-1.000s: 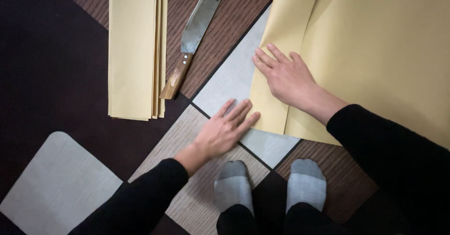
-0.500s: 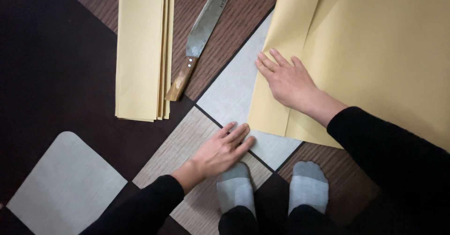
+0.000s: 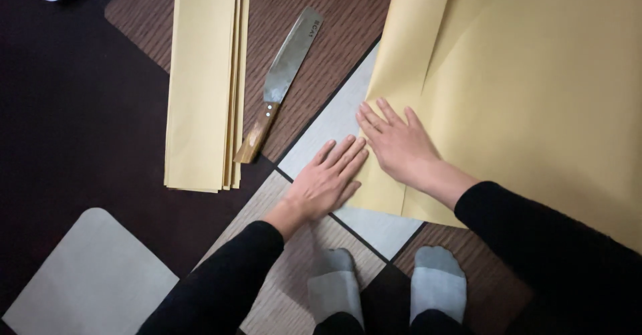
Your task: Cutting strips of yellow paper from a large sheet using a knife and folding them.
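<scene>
Both hands are lying flat, fingers spread and gripping nothing: the right hand (image 3: 398,144) is pressing the folded edge of the big yellow paper sheet (image 3: 528,87), which is spread over the patterned floor (image 3: 80,114). The left hand (image 3: 329,181) has slid up from near the grey socks (image 3: 384,288) and is now touching the sheet's fold beside the right. The wooden-handled knife (image 3: 281,84) is lying untouched between the sheet and the stack of cut yellow strips (image 3: 204,74).

This is looking like a room in a home, with someone working on the floor. Patchwork vinyl flooring (image 3: 314,54) in wood-grain, grey and dark squares is lying under the hands, grey socks (image 3: 438,285) are showing just below them, and a grey mat (image 3: 87,275) is lying down to the left.
</scene>
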